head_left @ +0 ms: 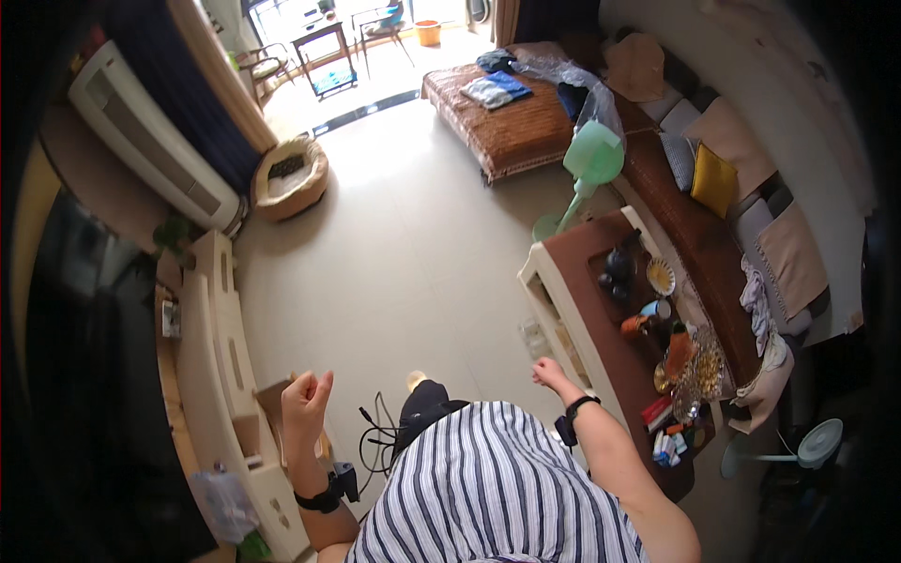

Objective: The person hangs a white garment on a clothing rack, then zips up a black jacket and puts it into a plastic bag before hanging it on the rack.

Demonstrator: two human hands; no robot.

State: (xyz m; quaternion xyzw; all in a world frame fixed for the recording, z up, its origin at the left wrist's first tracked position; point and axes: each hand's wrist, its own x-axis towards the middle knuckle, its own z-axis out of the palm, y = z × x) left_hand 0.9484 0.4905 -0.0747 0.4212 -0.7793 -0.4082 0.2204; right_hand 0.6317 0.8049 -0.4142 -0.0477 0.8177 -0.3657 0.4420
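My left hand is raised at the lower left, its fingers curled into a fist and the thumb pointing up. Nothing shows in it. It is nearest the pale TV cabinet, where a drawer or door sticks out behind the wrist. My right hand is also closed, with nothing visible in it, beside the long brown-topped coffee table. Each wrist wears a black strap. A black cable hangs looped near my dark trouser leg, and one foot shows ahead.
Pale tiled floor runs ahead to a bright balcony. A round pet bed lies at the left, near a tall white air conditioner. At the right are a green fan, a brown daybed and a sofa.
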